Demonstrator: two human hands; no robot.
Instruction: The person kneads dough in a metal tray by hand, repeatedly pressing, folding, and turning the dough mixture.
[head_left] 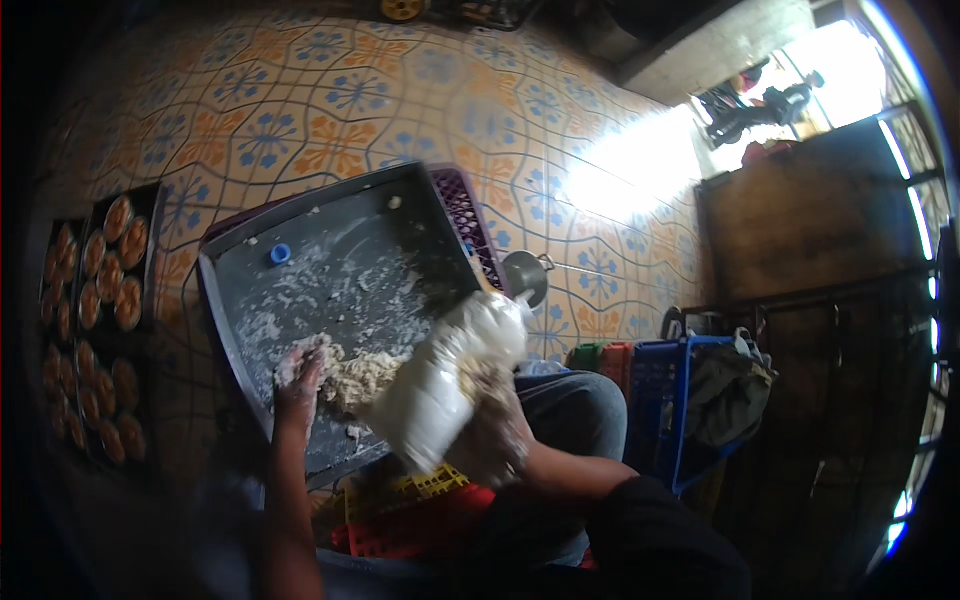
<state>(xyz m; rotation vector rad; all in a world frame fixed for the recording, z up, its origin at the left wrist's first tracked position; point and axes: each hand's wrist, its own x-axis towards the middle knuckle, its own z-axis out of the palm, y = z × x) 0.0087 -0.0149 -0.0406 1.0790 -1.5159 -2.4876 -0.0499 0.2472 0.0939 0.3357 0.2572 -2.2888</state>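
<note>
A large dark grey tray (330, 225), smeared with white flour, lies tilted in front of me. Shaggy, crumbly dough (368, 382) is heaped in its near part. My left hand (303, 368), coated with flour, rests at the left end of the dough with its fingers stretched out. Over the tray's near right edge, my right hand (495, 430) grips a clear plastic bag (440, 380) filled with something white, and the bag leans to one side. The bag covers the right end of the dough. A small blue plastic cap (280, 254) sits farther up the tray.
Beneath the tray shows a purple crate (458, 200). Red (420, 525) and yellow (430, 488) crates are near my legs. A metal pot (525, 278) stands right of the tray. Baking pans of round pastries (112, 265) lie left. A blue crate (655, 400) holds dark cloth.
</note>
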